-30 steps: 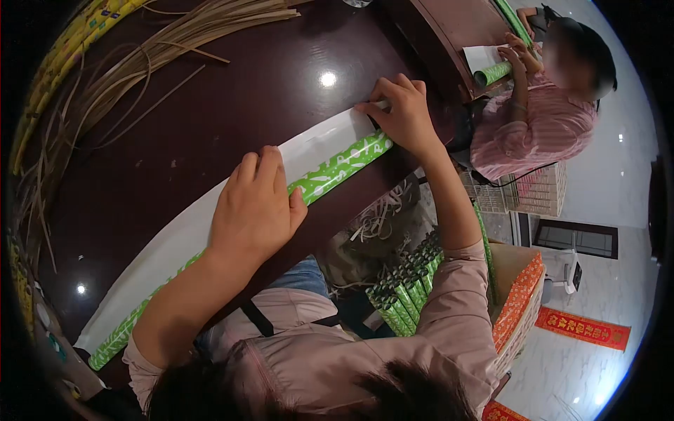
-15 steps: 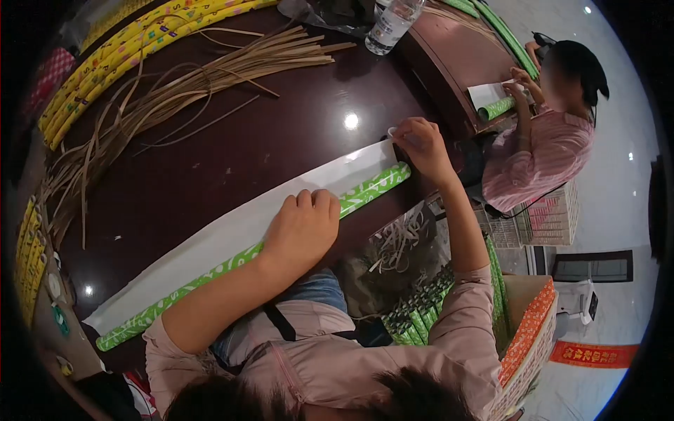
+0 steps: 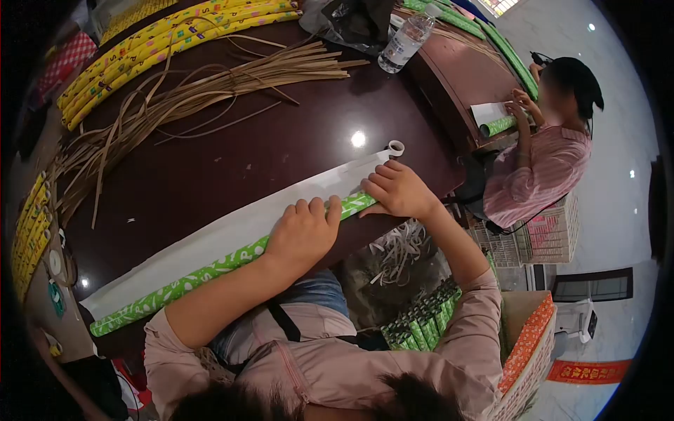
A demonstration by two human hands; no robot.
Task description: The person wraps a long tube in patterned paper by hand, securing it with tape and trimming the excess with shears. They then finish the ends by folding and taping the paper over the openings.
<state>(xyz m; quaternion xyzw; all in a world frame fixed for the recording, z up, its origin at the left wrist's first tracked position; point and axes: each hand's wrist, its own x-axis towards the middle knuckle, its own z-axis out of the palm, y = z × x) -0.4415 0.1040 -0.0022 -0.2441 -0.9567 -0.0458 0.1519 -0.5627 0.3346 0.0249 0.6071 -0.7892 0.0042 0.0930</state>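
A long green patterned paper roll (image 3: 203, 271) lies along the near edge of the dark wooden table (image 3: 239, 151), with its white unrolled sheet (image 3: 232, 228) spread behind it. My left hand (image 3: 303, 231) presses flat on the roll near its middle. My right hand (image 3: 397, 189) rests on the roll's right end, fingers curled over it. A small tape roll (image 3: 396, 148) sits on the table just beyond my right hand.
Loose bamboo strips (image 3: 189, 88), yellow wrapped tubes (image 3: 168, 42) and a water bottle (image 3: 406, 38) lie at the back. Another person (image 3: 547, 151) rolls green paper at the right. Finished green rolls (image 3: 414, 326) stand in a box below the table edge.
My right hand left the sheet's far right corner and came down onto the roll's right end. The tape roll now lies free on the table. My left hand stayed on the roll.
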